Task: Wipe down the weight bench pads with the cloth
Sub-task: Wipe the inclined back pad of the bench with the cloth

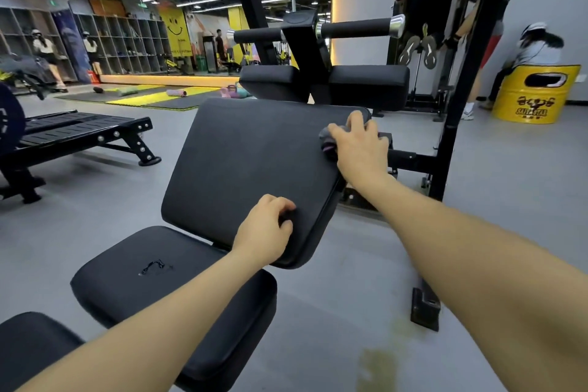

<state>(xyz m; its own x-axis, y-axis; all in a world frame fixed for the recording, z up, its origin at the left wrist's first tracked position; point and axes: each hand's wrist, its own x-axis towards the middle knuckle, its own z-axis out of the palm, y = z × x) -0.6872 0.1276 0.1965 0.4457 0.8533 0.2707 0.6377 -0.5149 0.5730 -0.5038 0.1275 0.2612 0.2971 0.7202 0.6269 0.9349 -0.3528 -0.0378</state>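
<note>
Nearest, at the lower left, lies a black seat pad [152, 277] with a small tear in its cover, and a further dark pad corner shows at the bottom left edge. Just beyond the seat rises the tilted back pad [248, 165], broad and black. The left hand [265, 229] rests on the near right corner of this pad, its fingers curled over the surface and gripping nothing but the padding. Farther along the same right edge, near the pad's far corner, the right hand [358, 146] presses down on a bunched dark grey cloth [327, 140] with a pinkish trim, fingers bent around it. Beyond stand two smaller black pads [369, 79] and foam rollers [356, 28].
</note>
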